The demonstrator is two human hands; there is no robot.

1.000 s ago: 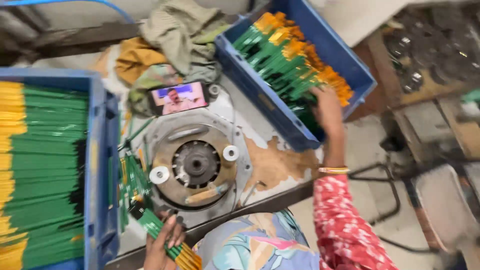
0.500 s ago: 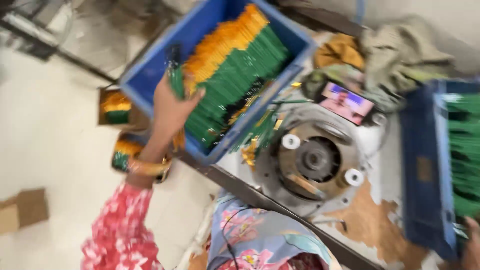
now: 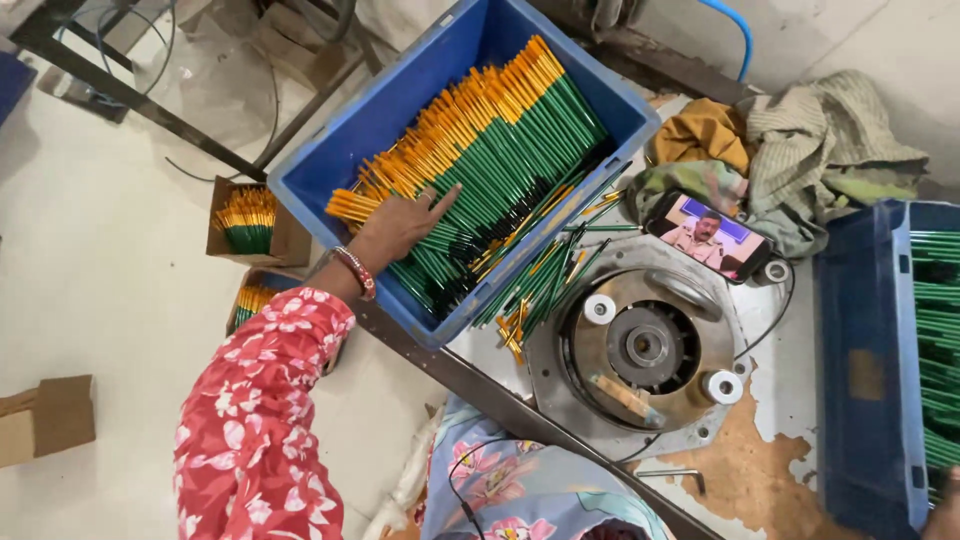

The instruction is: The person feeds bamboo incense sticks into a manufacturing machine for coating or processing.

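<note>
The right hand (image 3: 400, 225) lies with fingers spread wide, gripping nothing, on the green sticks (image 3: 500, 160) packed parallel in the blue crate (image 3: 330, 150) on the table (image 3: 780, 400), while the left hand (image 3: 945, 512) barely shows, its grip impossible to tell.

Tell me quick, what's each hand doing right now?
Left hand: open, fingers spread, resting flat on the green and orange sticks in the blue plastic crate.
Right hand: only an edge shows at the frame corner; cannot be told.

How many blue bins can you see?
2. One blue bin sits at top centre, where the left hand rests on green-and-orange sticks. The other blue bin is at the right edge, partly cut off.
</note>
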